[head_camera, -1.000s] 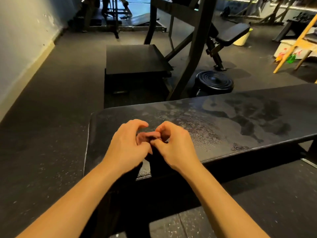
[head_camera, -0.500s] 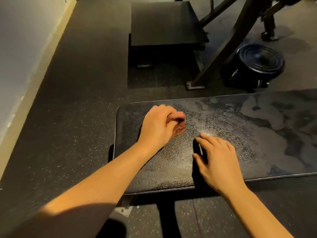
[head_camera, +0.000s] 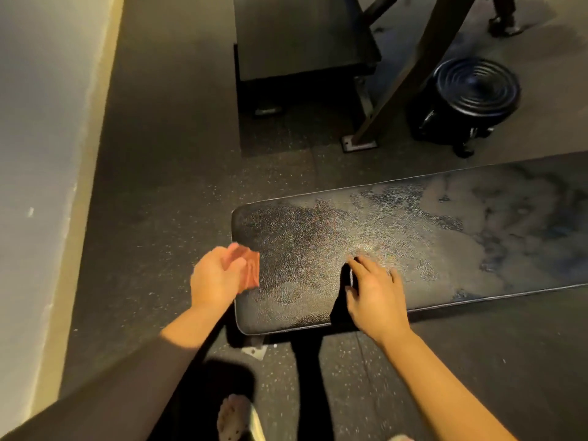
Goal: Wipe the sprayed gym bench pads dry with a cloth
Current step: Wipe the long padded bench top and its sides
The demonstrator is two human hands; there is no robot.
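Note:
A black flat bench pad (head_camera: 413, 243) runs from the centre to the right edge, its surface mottled with wet patches and fine droplets. My left hand (head_camera: 216, 278) holds a small reddish-brown cloth (head_camera: 249, 270) at the pad's left end, right at its edge. My right hand (head_camera: 374, 291) rests on the pad near its front edge with fingers spread and fairly straight, holding nothing.
A low black platform (head_camera: 302, 36) and a slanted rack leg (head_camera: 410, 68) with its foot plate (head_camera: 359, 143) stand beyond the bench. A round black stool-like object (head_camera: 474, 90) sits at the right. A pale wall (head_camera: 41, 154) borders the left. My feet (head_camera: 235, 415) show below.
My left hand has drawn the cloth leftward across the pad to its end edge. The right hand has stayed on the pad. The view has tilted further down and left.

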